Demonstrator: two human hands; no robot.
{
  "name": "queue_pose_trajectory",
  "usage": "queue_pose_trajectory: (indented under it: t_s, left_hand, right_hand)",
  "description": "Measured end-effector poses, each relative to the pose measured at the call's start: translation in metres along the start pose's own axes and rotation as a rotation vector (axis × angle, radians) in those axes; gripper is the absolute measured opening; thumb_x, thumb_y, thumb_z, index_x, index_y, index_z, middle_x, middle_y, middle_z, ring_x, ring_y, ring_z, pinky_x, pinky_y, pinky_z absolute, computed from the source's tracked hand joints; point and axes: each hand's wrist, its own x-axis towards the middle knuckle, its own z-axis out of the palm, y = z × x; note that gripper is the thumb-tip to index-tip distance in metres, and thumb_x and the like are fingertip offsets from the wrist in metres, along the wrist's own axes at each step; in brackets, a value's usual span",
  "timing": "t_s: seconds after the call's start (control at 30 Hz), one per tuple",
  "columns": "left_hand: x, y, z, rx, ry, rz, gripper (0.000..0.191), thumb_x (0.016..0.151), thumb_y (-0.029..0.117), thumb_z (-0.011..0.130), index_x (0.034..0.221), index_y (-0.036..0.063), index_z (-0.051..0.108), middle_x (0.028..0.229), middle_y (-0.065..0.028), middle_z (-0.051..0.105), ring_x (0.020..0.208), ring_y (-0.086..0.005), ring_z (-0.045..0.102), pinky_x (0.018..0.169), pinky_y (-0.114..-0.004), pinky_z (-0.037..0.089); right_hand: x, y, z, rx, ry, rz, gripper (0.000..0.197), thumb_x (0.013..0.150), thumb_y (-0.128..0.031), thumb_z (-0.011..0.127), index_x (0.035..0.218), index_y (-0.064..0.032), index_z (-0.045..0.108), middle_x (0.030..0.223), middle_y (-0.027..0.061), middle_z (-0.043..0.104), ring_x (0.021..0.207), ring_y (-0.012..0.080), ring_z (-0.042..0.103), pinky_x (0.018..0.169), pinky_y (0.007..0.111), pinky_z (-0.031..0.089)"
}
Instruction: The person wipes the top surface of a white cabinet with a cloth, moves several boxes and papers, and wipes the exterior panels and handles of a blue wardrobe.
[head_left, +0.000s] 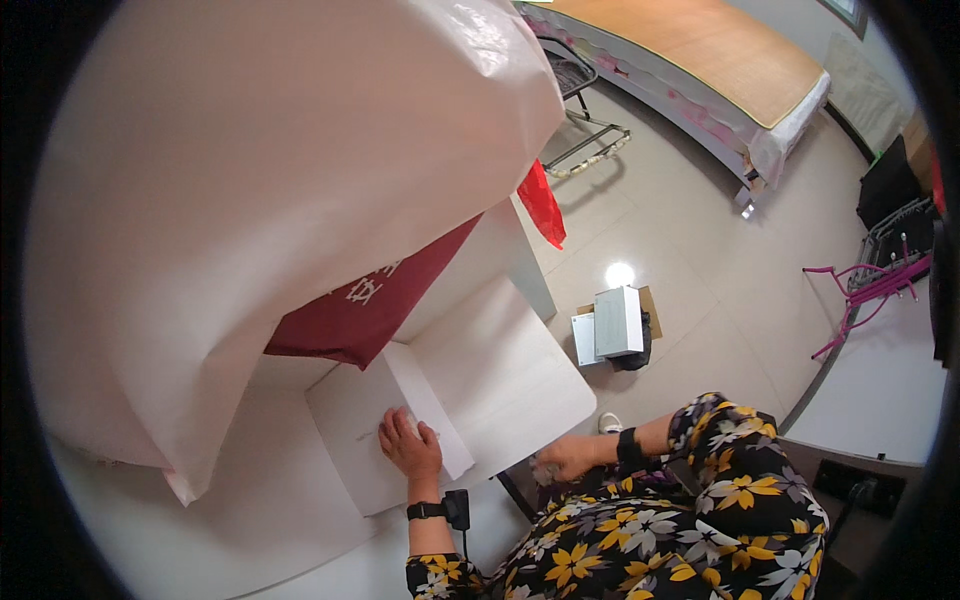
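A white box (480, 360) lies on a white table (277, 457), with a wide flap spread to the right. My left hand (411, 446) rests on the box's left part, fingertips against the white surface. Something small and translucent seems to show beside its thumb, too indistinct to name. Below the flap's lower right edge is my right hand (562, 459), blurred and close to my body; what it holds, if anything, I cannot make out. Behind the box is a maroon cloth or bag (382, 307) bearing white writing, partly covered by a large pale plastic sheet or bag (300, 150).
Boxes (619, 322) sit on the tiled floor right of the table, near a red piece of plastic (541, 206). Farther back are a folding chair (585, 112) and a bed (705, 60) with a tan mat. A purple-legged stool (862, 292) lies at far right.
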Motion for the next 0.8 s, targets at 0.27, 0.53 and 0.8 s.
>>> queue_pose_trajectory:
  t_s: [0.27, 0.53, 0.8]
  left_hand:
    - [0.0, 0.003, -0.005, -0.044, 0.012, -0.02, 0.041, 0.072, 0.017, 0.052, 0.111, 0.0049, 0.043, 0.118, -0.0151, 0.04, 0.108, -0.0378, 0.035, 0.092, -0.048, 0.027]
    - [0.001, 0.004, -0.007, -0.045, -0.014, -0.033, 0.04, 0.074, 0.017, 0.052, 0.111, 0.0046, 0.043, 0.12, -0.0139, 0.039, 0.111, -0.0387, 0.033, 0.094, -0.047, 0.026]
    - [0.002, 0.004, -0.005, -0.05, -0.054, -0.076, 0.041, 0.074, 0.017, 0.051, 0.112, 0.0048, 0.043, 0.121, -0.0137, 0.039, 0.112, -0.0358, 0.033, 0.094, -0.047, 0.026]
  right_hand:
    - [-0.001, 0.04, -0.068, -0.507, 0.529, 0.109, 0.048, 0.061, -0.022, 0.061, 0.105, -0.0056, 0.05, 0.115, 0.0143, 0.045, 0.11, 0.0289, 0.041, 0.089, 0.042, 0.034]
    - [0.082, 0.113, -0.15, -0.651, 0.752, 0.251, 0.049, 0.062, -0.025, 0.06, 0.107, -0.0079, 0.05, 0.117, 0.0143, 0.042, 0.114, 0.0293, 0.035, 0.093, 0.044, 0.028]
    - [0.087, 0.083, -0.063, -0.542, 0.681, -0.067, 0.034, 0.064, -0.015, 0.057, 0.096, -0.0034, 0.054, 0.106, 0.0178, 0.05, 0.106, 0.0308, 0.044, 0.089, 0.042, 0.035]
